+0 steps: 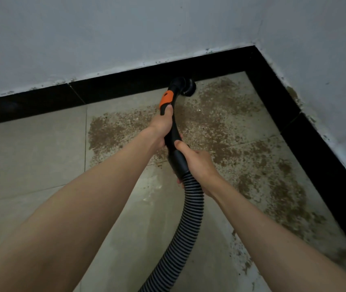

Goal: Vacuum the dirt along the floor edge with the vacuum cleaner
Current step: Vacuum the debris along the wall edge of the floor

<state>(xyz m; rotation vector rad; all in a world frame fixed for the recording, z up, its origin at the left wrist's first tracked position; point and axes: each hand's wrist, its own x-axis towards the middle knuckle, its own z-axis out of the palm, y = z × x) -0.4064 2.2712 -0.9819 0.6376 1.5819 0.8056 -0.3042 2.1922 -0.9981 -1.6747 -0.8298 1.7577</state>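
Observation:
I hold a black vacuum handle [173, 123] with an orange switch piece [165, 101]. My left hand [161, 128] grips the handle just below the orange part. My right hand [197, 163] grips the black cuff where the ribbed hose [191, 209] begins. The round brush nozzle [185, 86] rests on the floor against the black skirting [125, 83]. Brown dirt [216, 127] is spread over the tiles from the nozzle toward the corner and along the right edge.
Two grey walls meet at a corner [254, 46] at upper right, each edged with black skirting. Beige floor tiles [31, 165] at the left carry no dirt. The hose runs down out of view at the bottom.

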